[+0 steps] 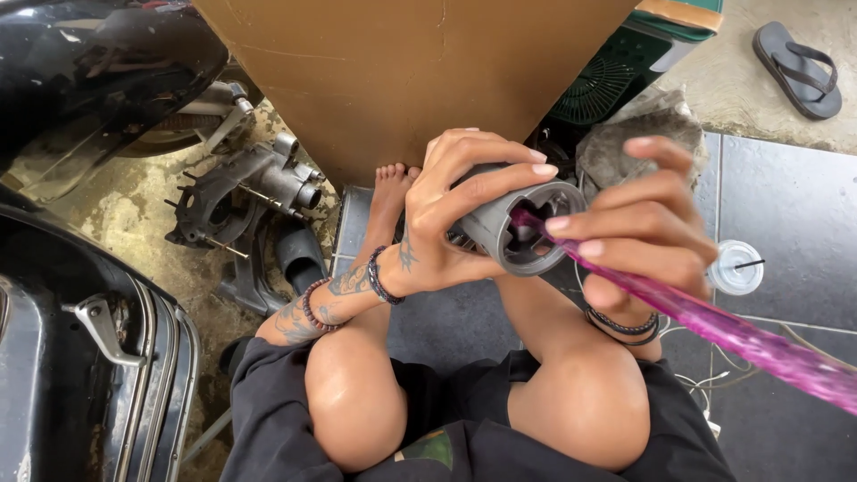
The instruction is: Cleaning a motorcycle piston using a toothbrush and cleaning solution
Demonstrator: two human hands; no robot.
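1. In the middle of the frame the left hand (437, 223) is closed around a grey metal cylinder (527, 228); the fingers curl over its top and the thumb is under it. The open end of the cylinder faces the camera.
2. The right hand (647, 236), right of centre, is closed on a pink glittery handle (741, 335). The handle runs from the lower right of the frame up to the cylinder, and its tip is inside the open end.
3. Both hands are above the bare knees of the person, who sits low to the floor.
4. A brown cardboard box (393, 71) fills the upper middle.
5. An engine part (241, 192) lies on the dirty floor at the upper left.
6. A plastic cup lid (736, 266) with a straw is on the dark tiles at the right.
7. A sandal (797, 70) lies at the upper right.
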